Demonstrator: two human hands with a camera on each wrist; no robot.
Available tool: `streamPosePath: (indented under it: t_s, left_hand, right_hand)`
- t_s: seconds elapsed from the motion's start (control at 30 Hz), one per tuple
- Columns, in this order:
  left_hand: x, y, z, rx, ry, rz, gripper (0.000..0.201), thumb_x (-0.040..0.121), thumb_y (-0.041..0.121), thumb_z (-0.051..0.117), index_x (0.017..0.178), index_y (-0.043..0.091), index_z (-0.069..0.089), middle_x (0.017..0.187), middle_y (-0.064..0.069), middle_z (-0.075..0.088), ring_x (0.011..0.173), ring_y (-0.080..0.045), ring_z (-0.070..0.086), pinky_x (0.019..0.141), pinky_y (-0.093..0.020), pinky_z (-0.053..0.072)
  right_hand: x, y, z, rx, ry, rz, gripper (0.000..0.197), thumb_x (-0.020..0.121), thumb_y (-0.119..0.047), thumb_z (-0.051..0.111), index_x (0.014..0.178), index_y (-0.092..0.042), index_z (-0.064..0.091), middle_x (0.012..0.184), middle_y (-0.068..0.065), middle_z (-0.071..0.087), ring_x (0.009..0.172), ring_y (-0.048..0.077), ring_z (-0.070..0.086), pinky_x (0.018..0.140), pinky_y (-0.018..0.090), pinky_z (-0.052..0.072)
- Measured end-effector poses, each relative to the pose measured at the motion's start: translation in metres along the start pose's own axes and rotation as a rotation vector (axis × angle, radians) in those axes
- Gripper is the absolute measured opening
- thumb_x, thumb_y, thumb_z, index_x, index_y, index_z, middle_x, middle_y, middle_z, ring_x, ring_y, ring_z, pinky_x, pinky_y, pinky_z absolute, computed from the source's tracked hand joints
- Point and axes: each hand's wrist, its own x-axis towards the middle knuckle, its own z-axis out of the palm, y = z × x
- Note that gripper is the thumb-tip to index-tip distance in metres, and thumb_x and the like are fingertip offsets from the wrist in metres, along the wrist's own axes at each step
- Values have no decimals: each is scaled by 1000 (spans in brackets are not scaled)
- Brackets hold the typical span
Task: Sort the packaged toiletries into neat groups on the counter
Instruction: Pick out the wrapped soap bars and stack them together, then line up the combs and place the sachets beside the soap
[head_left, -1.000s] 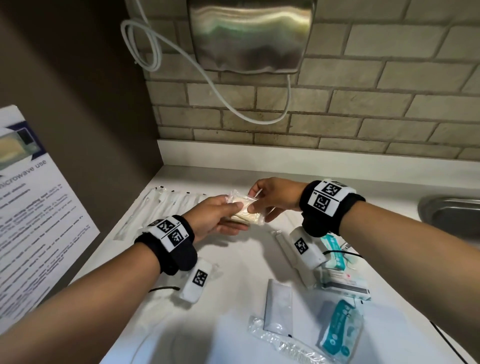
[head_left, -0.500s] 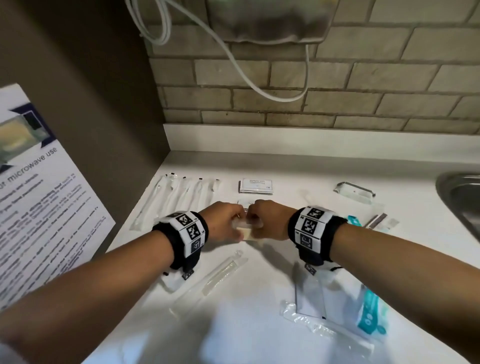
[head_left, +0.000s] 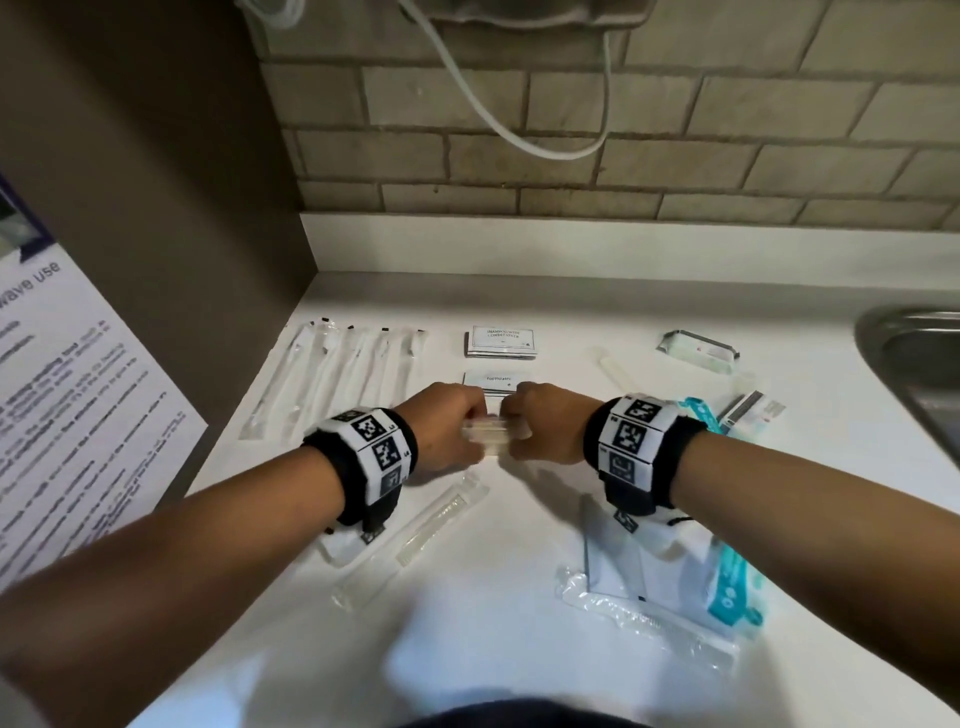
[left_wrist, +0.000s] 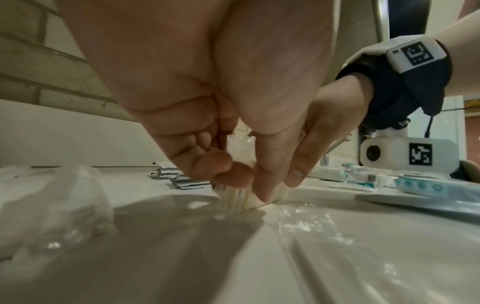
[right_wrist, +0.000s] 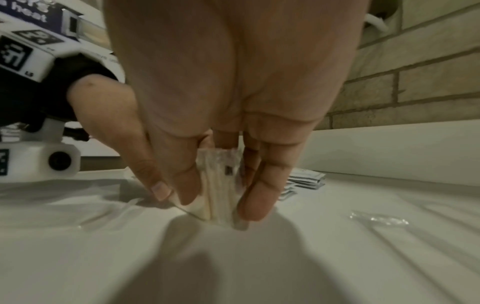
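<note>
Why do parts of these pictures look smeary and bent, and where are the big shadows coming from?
Head view: the clear packets between the left hand and right hand are motion-blurred, and the brick wall lines bow from the wide lens. Left wrist view: the near clear wrapper is soft, and glare glints on the counter. Right wrist view: a dark hand shadow falls on the counter below the packets.

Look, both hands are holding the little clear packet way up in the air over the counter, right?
Not in the air. Both hands, left hand and right hand, hold the clear packet with its bottom edge down on the counter, as the right wrist view shows.
</note>
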Motion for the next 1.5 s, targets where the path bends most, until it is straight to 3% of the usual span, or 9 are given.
streamPosePath:
  t_s: [0.13, 0.3, 0.43, 0.6, 0.77, 0.93, 1.07, 1.27, 1.5]
  left_hand:
    - [2, -2, -7, -84, -56, -40, 29, 73, 28, 76, 97, 25, 60, 88, 9, 60, 80, -13, 59, 68, -24, 45]
    - [9, -13, -10, -246, -96, -164, 44, 73, 32, 81, 106, 23, 54, 89, 6, 60, 80, -13, 58, 68, -24, 43]
    - [15, -15, -11, -327, -93, -223, 45, 74, 28, 82, 108, 20, 53, 86, 6, 57, 73, -6, 54, 56, -15, 40]
    - [22, -14, -12, -207, -83, -247, 50, 74, 38, 79, 116, 20, 58, 86, 10, 55, 83, -12, 56, 74, -24, 39]
    - [21, -12, -12, -155, -58, -255, 52, 78, 42, 75, 122, 18, 61, 83, 10, 55, 84, -13, 55, 75, -23, 38]
    - [20, -7, -11, -134, -57, -276, 57, 81, 41, 72, 129, 16, 54, 115, -8, 61, 101, -21, 58, 81, -23, 39]
    - [21, -6, -11, -212, -51, -320, 54, 77, 38, 76, 122, 14, 58, 113, -9, 64, 106, -23, 62, 97, -34, 47]
    - [16, -5, -12, -220, -58, -300, 37, 79, 35, 74, 101, 5, 71, 88, -10, 75, 84, -22, 70, 87, -34, 52]
    - [16, -5, -10, -214, -76, -285, 30, 82, 34, 70, 87, 4, 72, 71, -4, 72, 63, -13, 63, 80, -28, 52]
  right_hand:
    - [6, 10, -3, 107, -49, 41, 23, 86, -31, 64, 100, -14, 58, 91, 4, 63, 82, 23, 55, 70, 29, 41]
    - [15, 18, -7, 468, -114, 154, 28, 81, -26, 72, 102, -14, 57, 70, 0, 67, 59, 15, 62, 65, 25, 53]
    - [24, 21, -7, 570, -124, 205, 26, 81, -19, 72, 101, -5, 65, 70, 5, 67, 64, 20, 64, 70, 29, 57]
    - [29, 23, -9, 571, -100, 233, 24, 78, -18, 73, 97, -4, 67, 70, 6, 67, 71, 23, 66, 78, 34, 59]
    - [28, 20, -12, 521, -78, 247, 25, 78, -19, 69, 99, -6, 66, 71, 7, 68, 63, 19, 65, 76, 31, 58]
    - [29, 19, -12, 461, -59, 279, 11, 75, -23, 67, 80, -13, 69, 62, -1, 67, 49, 8, 62, 60, 20, 55]
    - [31, 22, -10, 489, -72, 290, 18, 78, -23, 67, 61, -18, 66, 46, -8, 63, 40, 1, 59, 56, 16, 51]
    - [28, 24, -13, 572, -56, 282, 18, 79, -15, 70, 62, -15, 63, 52, -6, 66, 51, 7, 63, 67, 23, 57]
    - [29, 24, -9, 478, -76, 274, 26, 79, -25, 65, 53, -18, 64, 57, -4, 66, 41, 3, 58, 57, 16, 47]
